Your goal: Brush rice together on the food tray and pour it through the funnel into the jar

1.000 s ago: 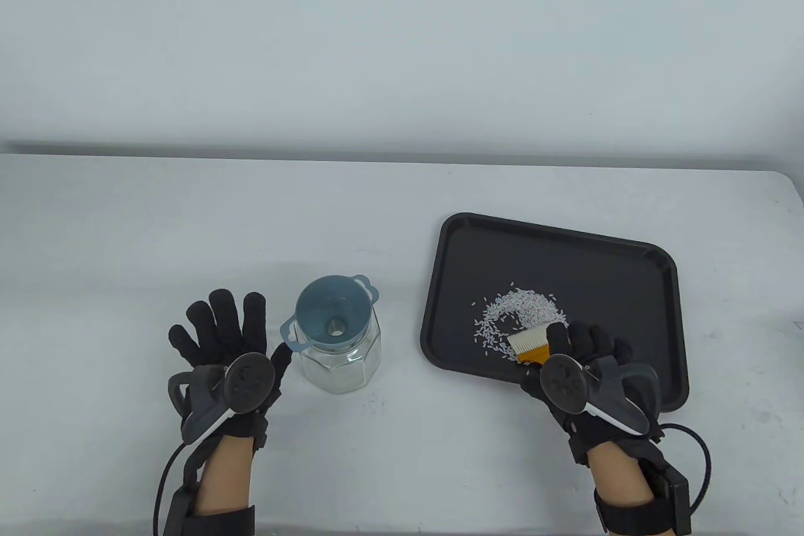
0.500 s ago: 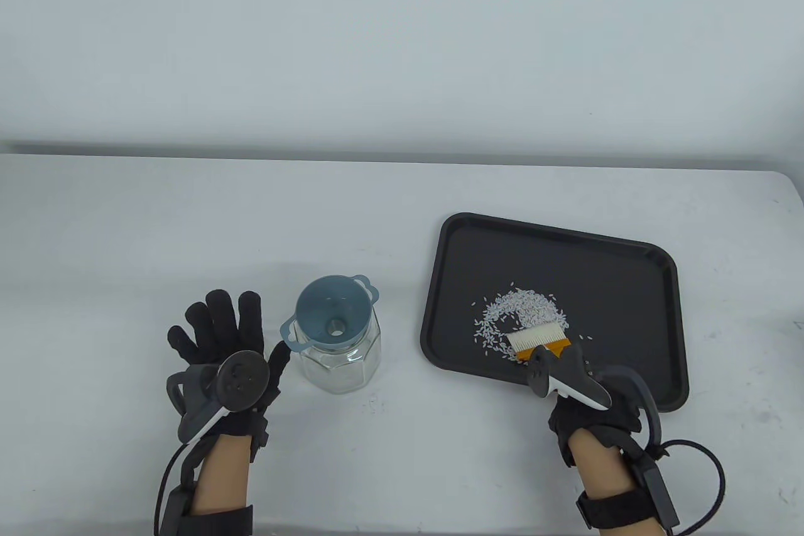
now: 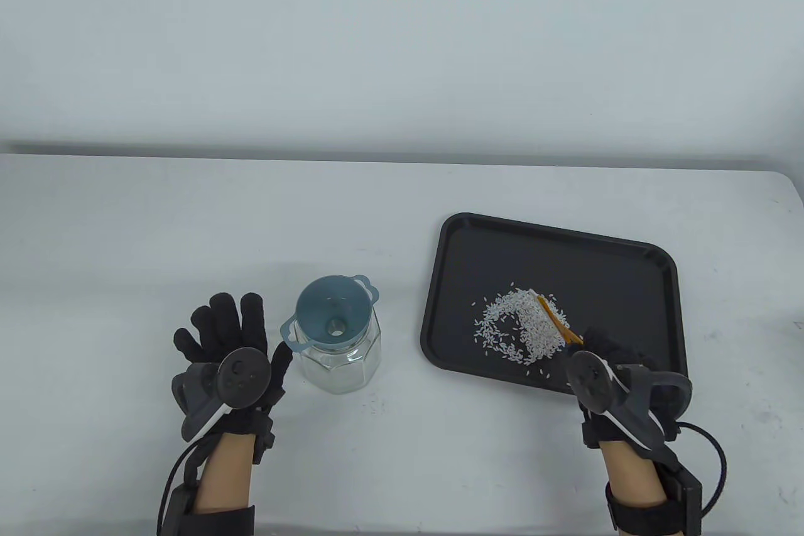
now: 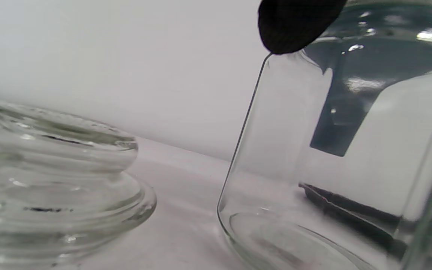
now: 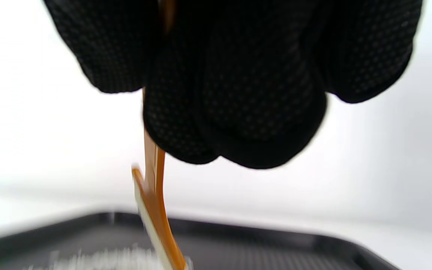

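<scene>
On the white bench [image 3: 188, 234] stands a black rectangular plastic food tray [image 3: 634, 259], on the right side. White rice grains [image 3: 521, 325] lie in a loose heap in the front middle part of the tray, with some single grains around the heap.

The right hand [image 3: 612, 366] in its black sensor glove is over the front edge of the tray. Its fingers are curled around the handle of a small brush with an orange body and white bristles [image 3: 553, 319]. The brush is seen edge-on and slanted, and its tip is at the rice heap. In the right wrist view the brush [image 5: 154, 202] hangs down from the closed fingers [image 5: 234, 97] to the rice, a little blurred.

The clear faceted glass jar [image 3: 342, 360] stands left of the tray, apart from it. A blue-grey plastic funnel [image 3: 333, 316] sits in its mouth.

The left hand [image 3: 229, 350] lies just left of the jar with straight, spread fingers and holds nothing. The thumb is very near the jar; I cannot tell if it touches. In the left wrist view a clear glass lid [image 4: 54, 180] lies on the bench beside the jar [image 4: 351, 157].
</scene>
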